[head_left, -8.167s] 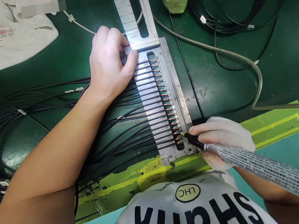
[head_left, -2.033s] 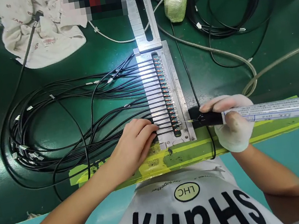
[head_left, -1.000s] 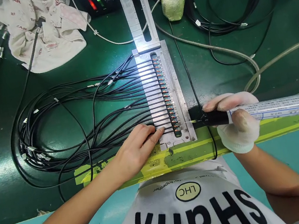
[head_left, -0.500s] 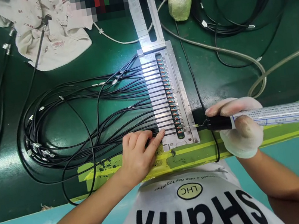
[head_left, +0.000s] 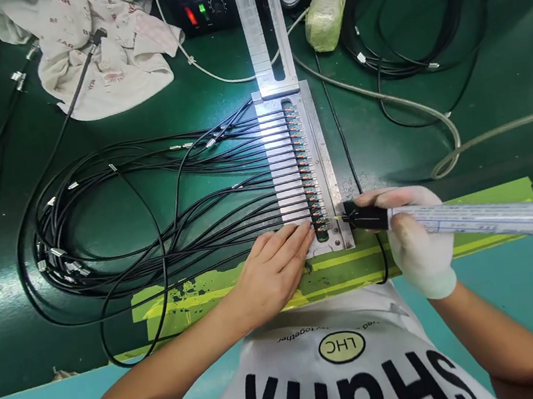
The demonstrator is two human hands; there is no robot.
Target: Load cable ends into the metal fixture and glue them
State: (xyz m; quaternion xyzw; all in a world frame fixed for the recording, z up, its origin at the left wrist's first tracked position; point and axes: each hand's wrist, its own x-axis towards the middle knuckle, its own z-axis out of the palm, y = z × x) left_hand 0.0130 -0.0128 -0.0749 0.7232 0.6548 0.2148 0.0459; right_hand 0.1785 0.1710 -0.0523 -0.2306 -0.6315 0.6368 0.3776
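Note:
A metal fixture [head_left: 292,205] holds a row of black cables [head_left: 220,161], their stripped ends and small connectors [head_left: 300,153] lined up over a slot. My left hand [head_left: 277,268] is bare and lies flat across the nearest cables, fingers extended and fingertips at the slot's edge. In a whitish glove, my right hand [head_left: 421,249] grips a dispensing syringe [head_left: 476,218] with a labelled white barrel and black front end. Its fine needle points left, at the connectors near the fixture's near end. Whether the tip touches one is too small to tell.
Behind the fixture stands a dispenser box [head_left: 226,10] with a gauge and lit switches. A cloth [head_left: 114,68] lies at the back left, a wrapped bundle [head_left: 330,10] at the back right. Coiled cables and a clear hose [head_left: 396,92] cross the green table [head_left: 212,110].
My left hand has moved right, its fingers now flatter across the cables beside the slot. My right hand has brought the syringe's needle left, over the connectors. The view has shifted a little.

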